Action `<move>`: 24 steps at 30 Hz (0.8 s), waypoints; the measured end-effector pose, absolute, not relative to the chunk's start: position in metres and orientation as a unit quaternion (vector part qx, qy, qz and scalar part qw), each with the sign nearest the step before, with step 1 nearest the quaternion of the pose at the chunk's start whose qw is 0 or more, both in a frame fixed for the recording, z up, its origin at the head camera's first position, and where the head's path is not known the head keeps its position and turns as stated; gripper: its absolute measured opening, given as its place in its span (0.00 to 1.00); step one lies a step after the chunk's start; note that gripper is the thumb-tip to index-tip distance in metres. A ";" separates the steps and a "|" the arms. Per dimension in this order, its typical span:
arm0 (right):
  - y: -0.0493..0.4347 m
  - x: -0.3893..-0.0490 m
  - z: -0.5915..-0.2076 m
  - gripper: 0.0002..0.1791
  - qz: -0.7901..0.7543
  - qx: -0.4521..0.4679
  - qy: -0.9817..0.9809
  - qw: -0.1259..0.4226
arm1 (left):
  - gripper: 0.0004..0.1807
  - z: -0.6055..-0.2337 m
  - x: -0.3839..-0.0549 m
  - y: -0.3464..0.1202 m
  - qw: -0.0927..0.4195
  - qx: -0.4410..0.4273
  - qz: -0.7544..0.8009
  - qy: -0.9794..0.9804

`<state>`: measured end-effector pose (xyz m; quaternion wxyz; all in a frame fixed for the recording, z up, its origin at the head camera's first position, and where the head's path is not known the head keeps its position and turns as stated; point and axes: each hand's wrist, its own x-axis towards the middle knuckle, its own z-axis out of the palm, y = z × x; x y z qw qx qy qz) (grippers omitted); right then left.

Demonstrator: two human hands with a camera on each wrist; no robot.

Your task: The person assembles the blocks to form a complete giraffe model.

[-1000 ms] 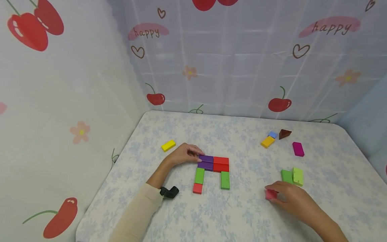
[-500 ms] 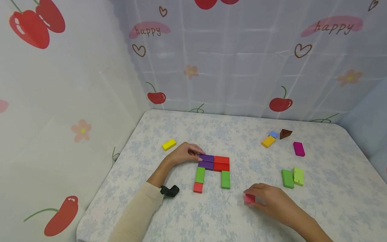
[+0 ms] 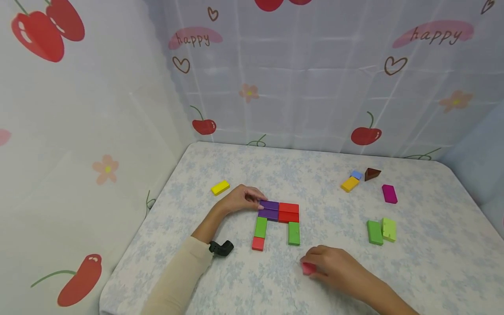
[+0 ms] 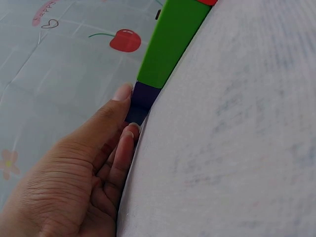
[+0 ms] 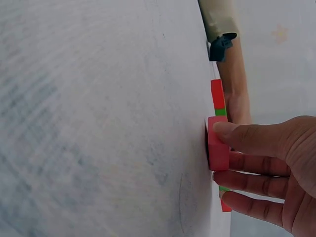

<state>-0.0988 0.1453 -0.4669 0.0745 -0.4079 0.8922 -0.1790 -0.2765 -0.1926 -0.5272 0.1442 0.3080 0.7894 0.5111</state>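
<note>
In the head view my left hand (image 3: 242, 199) is at the left end of two purple blocks (image 3: 269, 210); its thumb and a finger pinch their end in the left wrist view. Two red blocks (image 3: 289, 212) lie flush to their right. A green block (image 3: 260, 227) extends toward me below the purple pair, ending in a small red block (image 3: 257, 243). Another green block (image 3: 293, 233) hangs below the red pair. My right hand (image 3: 334, 267) pinches a small pink block (image 5: 218, 148) between thumb and fingers, low over the table, nearer me than the right green block.
A yellow block (image 3: 220, 187) lies behind my left forearm. At right are a green block (image 3: 375, 232), a light green block (image 3: 388, 229) and a magenta block (image 3: 389, 194). Farther back are an orange block (image 3: 349, 184), a blue block (image 3: 356, 174) and a brown triangular block (image 3: 372, 174).
My right hand has carried the pink block leftward from beside the loose green blocks to near the right green block of the arrangement. The left hand has stayed at the purple blocks.
</note>
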 end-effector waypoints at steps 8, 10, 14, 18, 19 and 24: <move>0.146 -0.095 -0.464 0.19 -0.163 -0.392 0.904 0.052 | 0.15 -0.527 -0.277 -0.192 0.144 0.306 0.509 0.791; 0.152 -0.092 -0.462 0.18 -0.161 -0.382 0.909 0.029 | 0.15 -0.527 -0.277 -0.192 0.145 0.308 0.509 0.790; 0.164 -0.088 -0.457 0.16 -0.174 -0.375 0.910 -0.007 | 0.15 -0.526 -0.278 -0.192 0.142 0.316 0.512 0.786; 0.174 -0.086 -0.456 0.15 -0.195 -0.384 0.902 0.031 | 0.14 -0.525 -0.277 -0.193 0.137 0.317 0.515 0.785; 0.175 -0.085 -0.456 0.15 -0.198 -0.386 0.900 0.046 | 0.14 -0.525 -0.277 -0.193 0.137 0.316 0.515 0.784; 0.176 -0.082 -0.464 0.15 -0.199 -0.396 0.891 0.097 | 0.14 -0.527 -0.277 -0.192 0.143 0.311 0.516 0.785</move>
